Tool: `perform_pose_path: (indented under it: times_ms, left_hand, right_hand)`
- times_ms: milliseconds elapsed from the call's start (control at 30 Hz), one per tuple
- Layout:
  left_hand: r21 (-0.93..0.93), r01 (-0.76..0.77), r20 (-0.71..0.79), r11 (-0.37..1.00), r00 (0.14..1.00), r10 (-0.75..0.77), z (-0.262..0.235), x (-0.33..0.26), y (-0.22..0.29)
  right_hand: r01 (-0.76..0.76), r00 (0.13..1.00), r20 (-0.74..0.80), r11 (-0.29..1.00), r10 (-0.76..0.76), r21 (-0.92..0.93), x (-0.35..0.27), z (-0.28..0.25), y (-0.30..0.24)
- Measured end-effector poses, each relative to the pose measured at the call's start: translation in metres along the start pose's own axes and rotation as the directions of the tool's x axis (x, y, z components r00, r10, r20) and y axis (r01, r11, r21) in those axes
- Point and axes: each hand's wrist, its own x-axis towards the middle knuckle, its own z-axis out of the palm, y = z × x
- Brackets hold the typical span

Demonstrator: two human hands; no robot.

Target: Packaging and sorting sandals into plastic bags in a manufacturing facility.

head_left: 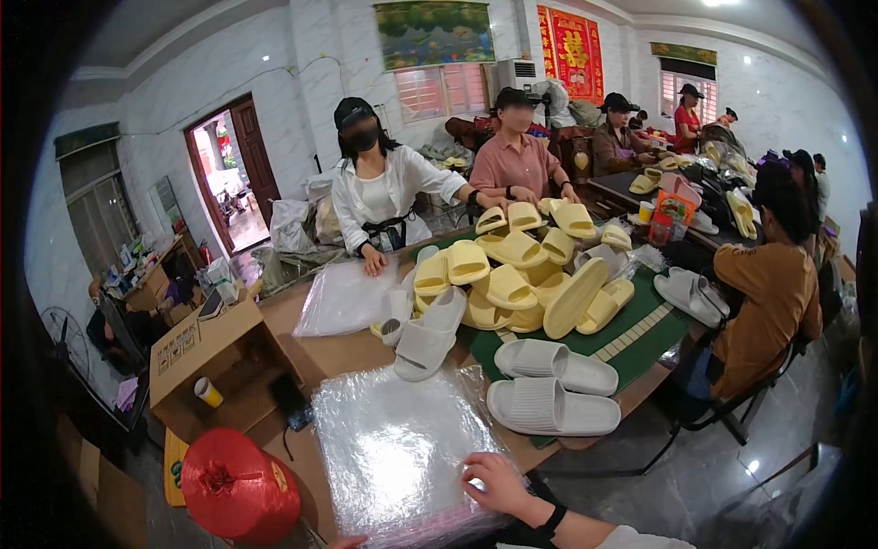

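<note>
Nearest, a stack of clear plastic bags [389,448] lies on the table [347,357], right of a red twine roll [242,499]. The right hand [498,485], loosely curled, rests at the stack's right edge; whether it pinches one I can't tell. The left hand [348,543] barely shows, its grip unreadable.

1 slim black wristband [552,520] and a pale, creased sleeve [631,539]

white glare on plastic sheets [398,453], bright ceiling light [721,3], dark bowed fisheye rim
</note>
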Motion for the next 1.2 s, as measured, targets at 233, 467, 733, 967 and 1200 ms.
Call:
perform_pose_path:
  times_ms: [233, 467, 733, 967, 1200]
  left_hand:
    - [0.739, -0.505, 0.012, 0.446, 0.672, 0.74, 0.091, 0.022, 0.23]
    - [0.802, -0.298, -0.081, 0.518, 0.805, 0.588, 0.099, 0.046, 0.195]
    - [0.764, -0.305, -0.134, 0.568, 0.787, 0.602, 0.102, 0.042, 0.205]
    - [0.749, -0.299, -0.14, 0.592, 0.801, 0.582, 0.104, 0.036, 0.204]
    - [0.218, -0.41, -0.396, 0.885, 0.792, 0.465, 0.077, 0.053, 0.178]
  right_hand:
    - [-0.055, 0.998, -0.017, 0.998, 0.055, -0.025, -0.007, -0.005, 0.011]
    - [-0.061, 0.998, 0.004, 0.998, 0.061, 0.0, -0.004, -0.006, 0.007]
    - [-0.066, 0.998, 0.015, 0.998, 0.066, -0.022, -0.002, -0.007, 0.008]
    - [-0.071, 0.997, 0.02, 0.997, 0.071, -0.031, -0.006, -0.011, 0.002]
    - [-0.084, 0.996, 0.043, 0.969, 0.076, 0.231, 0.01, -0.032, 0.004]
